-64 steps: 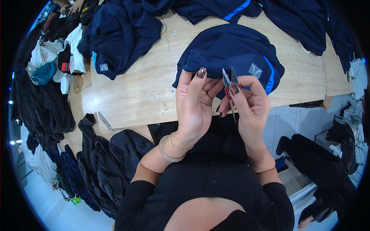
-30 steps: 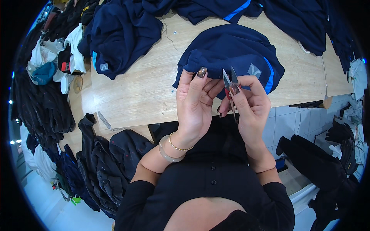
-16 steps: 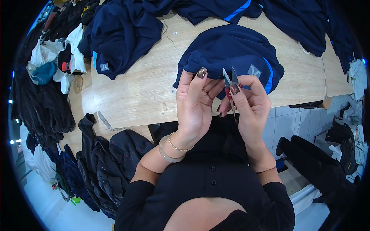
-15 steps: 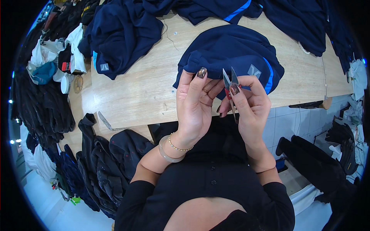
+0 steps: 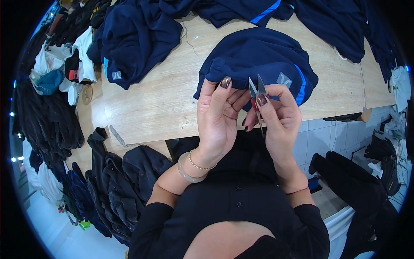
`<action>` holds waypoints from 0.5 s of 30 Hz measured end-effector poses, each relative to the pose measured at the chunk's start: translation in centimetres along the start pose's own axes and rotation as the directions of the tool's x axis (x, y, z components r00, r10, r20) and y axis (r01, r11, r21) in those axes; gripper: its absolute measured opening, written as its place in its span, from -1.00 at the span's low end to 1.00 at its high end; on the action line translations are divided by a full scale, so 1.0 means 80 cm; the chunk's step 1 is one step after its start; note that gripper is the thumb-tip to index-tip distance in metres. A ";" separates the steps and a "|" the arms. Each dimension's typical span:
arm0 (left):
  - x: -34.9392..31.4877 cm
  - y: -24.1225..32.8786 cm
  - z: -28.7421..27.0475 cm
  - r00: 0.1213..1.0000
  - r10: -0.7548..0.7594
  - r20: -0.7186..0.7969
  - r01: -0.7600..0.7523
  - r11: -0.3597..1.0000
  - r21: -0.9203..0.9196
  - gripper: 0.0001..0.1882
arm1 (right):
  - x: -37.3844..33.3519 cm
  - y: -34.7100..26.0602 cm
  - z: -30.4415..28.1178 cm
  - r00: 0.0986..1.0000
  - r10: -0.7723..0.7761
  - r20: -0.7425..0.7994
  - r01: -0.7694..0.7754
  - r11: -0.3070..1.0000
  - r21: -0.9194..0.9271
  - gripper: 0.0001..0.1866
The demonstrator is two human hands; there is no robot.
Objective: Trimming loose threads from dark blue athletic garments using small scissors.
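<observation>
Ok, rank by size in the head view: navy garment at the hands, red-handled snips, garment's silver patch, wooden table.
1. Wooden table
2. Navy garment
3. Red-handled snips, partly hidden by the right hand
4. Silver patch

The navy garment (image 5: 258, 49) is lying bunched into a rounded, softly folded heap at one o'clock in your view, showing a grey patch (image 5: 284, 79) and a bright blue stripe (image 5: 303, 85) toward its four o'clock side. Your left hand (image 5: 219, 114) is pinching its eight o'clock edge. At two o'clock, your right hand (image 5: 279, 115) is gripping red-handled snips (image 5: 254, 105), whose parted blades are pointing nearly toward twelve.
</observation>
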State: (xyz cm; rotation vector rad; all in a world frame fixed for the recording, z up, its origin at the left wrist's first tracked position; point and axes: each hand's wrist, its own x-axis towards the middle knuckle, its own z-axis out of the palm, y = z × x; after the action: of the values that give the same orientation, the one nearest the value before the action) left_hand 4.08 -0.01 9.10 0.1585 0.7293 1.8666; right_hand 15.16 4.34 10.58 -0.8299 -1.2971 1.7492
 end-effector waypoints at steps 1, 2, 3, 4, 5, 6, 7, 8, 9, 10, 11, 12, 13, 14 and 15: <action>0.000 0.000 0.000 1.000 0.000 0.000 0.000 1.000 0.000 -0.73 | 0.000 0.001 0.001 1.000 0.000 0.000 0.000 1.000 0.000 -0.85; 0.000 0.000 -0.001 1.000 -0.004 0.008 0.004 1.000 -0.012 -0.73 | 0.001 0.002 0.003 0.999 -0.047 -0.016 0.047 0.999 -0.020 -0.85; 0.001 0.001 -0.001 1.000 -0.008 0.016 0.009 1.000 -0.023 -0.74 | 0.002 0.003 0.004 0.995 -0.094 -0.031 0.093 0.995 -0.041 -0.85; 0.001 0.000 0.000 1.000 -0.008 0.016 0.008 1.000 -0.023 -0.74 | 0.002 0.003 0.003 0.995 -0.094 -0.031 0.093 0.995 -0.041 -0.85; 0.001 0.000 0.001 1.000 -0.001 0.012 0.002 1.000 -0.021 -0.74 | 0.002 0.003 0.003 0.994 -0.103 -0.024 0.102 0.994 -0.048 -0.85; 0.001 0.000 0.002 1.000 0.005 0.008 -0.005 1.000 -0.020 -0.74 | 0.002 0.003 0.002 0.994 -0.112 -0.017 0.111 0.992 -0.054 -0.85; 0.001 0.001 0.001 1.000 0.005 0.008 -0.005 1.000 -0.020 -0.74 | 0.001 0.001 0.001 0.994 -0.112 -0.017 0.110 0.992 -0.054 -0.85; 0.000 0.001 0.002 1.000 -0.002 -0.008 0.002 1.000 -0.019 -0.74 | 0.000 -0.001 0.001 0.998 -0.066 -0.006 0.065 0.996 -0.053 -0.85; 0.000 0.001 0.002 1.000 -0.009 -0.023 0.008 1.000 -0.019 -0.74 | -0.001 -0.003 0.000 1.000 -0.020 0.005 0.020 0.998 -0.052 -0.84; 0.000 0.001 0.001 1.000 -0.008 -0.024 0.008 1.000 -0.019 -0.74 | -0.001 -0.003 0.000 1.000 -0.019 0.005 0.020 0.998 -0.052 -0.84; 0.000 0.000 0.000 1.000 -0.008 -0.025 0.008 1.000 -0.017 -0.75 | -0.001 -0.002 -0.001 1.000 -0.018 0.011 0.018 0.999 -0.045 -0.84; 0.000 0.000 -0.001 1.000 -0.008 -0.026 0.007 1.000 -0.014 -0.75 | -0.001 -0.001 -0.001 1.000 -0.016 0.016 0.016 0.999 -0.038 -0.84; 0.000 -0.001 -0.002 1.000 -0.007 -0.025 0.007 1.000 -0.014 -0.75 | -0.001 -0.002 -0.001 1.000 -0.016 0.016 0.017 0.999 -0.038 -0.84; 0.000 -0.001 -0.003 1.000 -0.006 -0.014 0.005 1.000 -0.021 -0.75 | -0.001 -0.002 0.000 1.000 -0.015 0.013 0.015 0.999 -0.042 -0.85; 0.000 -0.001 -0.003 1.000 -0.004 -0.003 0.004 1.000 -0.027 -0.75 | -0.001 -0.002 0.000 1.000 -0.013 0.010 0.014 0.999 -0.046 -0.85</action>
State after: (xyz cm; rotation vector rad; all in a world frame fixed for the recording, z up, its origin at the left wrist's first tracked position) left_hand 4.04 -0.08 8.84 0.1363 0.7058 1.8729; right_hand 15.25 4.30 10.78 -0.8380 -1.3506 1.7201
